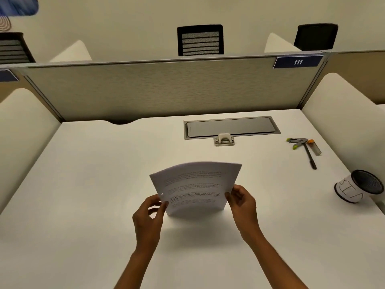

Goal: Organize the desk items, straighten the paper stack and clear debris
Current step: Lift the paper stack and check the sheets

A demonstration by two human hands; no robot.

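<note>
A stack of printed white paper stands upright on its bottom edge on the white desk, slightly bowed. My left hand pinches its left edge and my right hand pinches its right edge. At the far right lie a green-tipped stapler or clip tool, a black pen and a small clear tube with an orange cap. A mesh pen cup wrapped in white paper lies on its side near the right edge.
A grey cable hatch with a white latch is set into the desk at the back. Padded dividers stand at left and right, with a fabric partition behind. Office chairs stand beyond the partition.
</note>
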